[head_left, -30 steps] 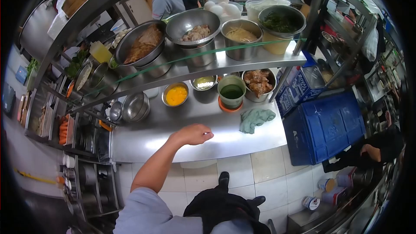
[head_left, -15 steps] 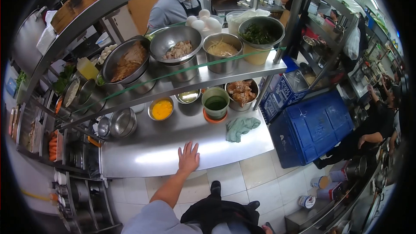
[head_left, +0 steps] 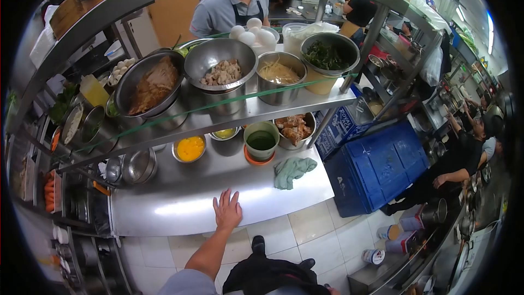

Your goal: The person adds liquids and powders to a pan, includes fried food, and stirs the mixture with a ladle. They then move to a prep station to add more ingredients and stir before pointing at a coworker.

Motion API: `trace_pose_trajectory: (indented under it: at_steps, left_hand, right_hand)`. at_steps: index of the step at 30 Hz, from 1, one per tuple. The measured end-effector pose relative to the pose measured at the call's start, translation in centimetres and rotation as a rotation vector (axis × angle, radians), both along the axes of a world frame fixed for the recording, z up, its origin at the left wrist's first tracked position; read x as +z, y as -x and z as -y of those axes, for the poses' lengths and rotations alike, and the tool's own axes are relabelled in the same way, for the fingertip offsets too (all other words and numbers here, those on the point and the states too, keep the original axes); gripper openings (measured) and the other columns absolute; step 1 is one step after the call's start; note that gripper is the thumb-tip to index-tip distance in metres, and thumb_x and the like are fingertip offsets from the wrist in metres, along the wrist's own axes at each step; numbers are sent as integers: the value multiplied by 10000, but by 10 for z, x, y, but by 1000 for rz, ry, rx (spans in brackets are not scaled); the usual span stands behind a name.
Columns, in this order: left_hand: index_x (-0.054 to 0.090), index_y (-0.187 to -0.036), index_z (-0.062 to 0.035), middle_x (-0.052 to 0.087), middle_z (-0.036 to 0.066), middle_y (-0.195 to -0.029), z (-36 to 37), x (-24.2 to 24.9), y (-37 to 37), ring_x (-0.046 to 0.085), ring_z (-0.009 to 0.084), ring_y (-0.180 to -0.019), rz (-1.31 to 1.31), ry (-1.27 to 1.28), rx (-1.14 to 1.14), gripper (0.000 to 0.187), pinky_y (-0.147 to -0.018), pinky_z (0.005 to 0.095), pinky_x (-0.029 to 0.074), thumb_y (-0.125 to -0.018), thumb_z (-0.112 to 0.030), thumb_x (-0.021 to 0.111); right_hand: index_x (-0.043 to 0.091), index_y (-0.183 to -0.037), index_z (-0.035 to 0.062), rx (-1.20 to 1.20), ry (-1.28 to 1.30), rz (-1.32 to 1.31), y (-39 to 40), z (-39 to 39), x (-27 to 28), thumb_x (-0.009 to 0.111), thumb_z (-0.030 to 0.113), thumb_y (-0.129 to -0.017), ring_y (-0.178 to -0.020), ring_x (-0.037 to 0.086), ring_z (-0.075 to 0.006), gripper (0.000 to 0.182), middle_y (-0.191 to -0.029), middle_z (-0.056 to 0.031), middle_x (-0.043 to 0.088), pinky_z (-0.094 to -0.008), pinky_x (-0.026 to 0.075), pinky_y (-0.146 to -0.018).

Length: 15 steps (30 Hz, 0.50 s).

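My left hand (head_left: 228,210) lies palm down near the front edge of the steel counter (head_left: 164,214), its fingers spread and nothing in them. Of my right hand (head_left: 331,289) only a sliver shows at the bottom edge, so its fingers are hidden. A crumpled green cloth (head_left: 295,172) lies on the counter to the right of my left hand. Behind it stand a green tub (head_left: 261,142) of dark liquid on an orange base, a bowl of yellow egg-like liquid (head_left: 189,148) and a pot of brown sauced meat (head_left: 295,129).
Above the counter, a steel shelf (head_left: 218,116) carries bowls of meat (head_left: 221,72), noodle-like strips (head_left: 280,72), leafy greens (head_left: 329,55) and several eggs (head_left: 248,37). A blue lidded bin (head_left: 376,166) stands at the right. A co-worker (head_left: 229,8) stands opposite; another person (head_left: 453,153) is at far right.
The view has shifted, so the counter and its things sit a little further left and mostly lower. My left hand remains flat on the counter. The co-worker opposite is more upright.
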<state>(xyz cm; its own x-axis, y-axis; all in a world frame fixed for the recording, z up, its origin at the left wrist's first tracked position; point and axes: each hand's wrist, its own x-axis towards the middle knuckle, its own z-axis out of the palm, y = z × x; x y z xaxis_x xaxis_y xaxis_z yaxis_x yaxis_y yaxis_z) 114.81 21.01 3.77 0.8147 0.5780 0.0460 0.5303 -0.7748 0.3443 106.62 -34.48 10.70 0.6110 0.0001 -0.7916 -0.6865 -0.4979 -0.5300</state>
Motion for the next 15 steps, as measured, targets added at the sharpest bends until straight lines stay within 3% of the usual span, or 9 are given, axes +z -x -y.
trace_pose_trajectory:
  at_steps: [6,7,9,12,14,15]
  left_hand:
    - [518,-1382,-155,378,111,-1501,0,4,-2,304,275,-1425,3,8,18,491,-1178,560,107,-898,-233,528]
    - [522,-1377,-154,381,111,-1499,0,3,-2,305,277,-1425,13,1,17,489,-1177,562,110,-894,-232,533]
    - [526,-1372,-154,383,111,-1496,-1,1,2,305,280,-1424,17,-2,10,488,-1176,564,112,-890,-231,538]
    - [534,-1364,-153,386,112,-1494,-3,3,-5,306,284,-1424,27,-1,6,487,-1174,566,112,-883,-227,545]
    - [541,-1357,-153,393,114,-1489,-2,2,-2,308,283,-1423,16,-12,16,487,-1171,571,118,-877,-231,552]
    - [541,-1357,-153,393,114,-1489,-3,1,-3,308,283,-1423,20,-14,16,487,-1171,571,118,-877,-231,552]
  right_hand:
    - [414,-1472,120,-398,-7,-412,-44,15,-85,560,332,-966,-1408,365,-260,568,-1541,-166,362,-394,269,-1165]
    - [481,-1341,77,-151,-24,-216,-45,19,-97,550,269,-939,-1117,505,-274,451,-1264,-146,510,-403,402,-933]
    - [548,-1209,34,89,-36,-25,-46,15,-120,539,205,-911,-827,645,-288,344,-987,-126,659,-412,535,-701]
    - [623,-1086,34,49,54,-208,-72,-14,-148,533,162,-908,-856,672,-274,237,-894,-113,683,-397,546,-706]
    - [683,-1086,53,1386,165,84,-86,-3,-221,615,282,-914,-947,684,-281,295,-1003,-151,713,-407,539,-848]
    - [683,-1075,65,1414,247,69,-99,-13,-252,644,286,-878,-963,675,-292,298,-1015,-137,707,-422,539,-834]
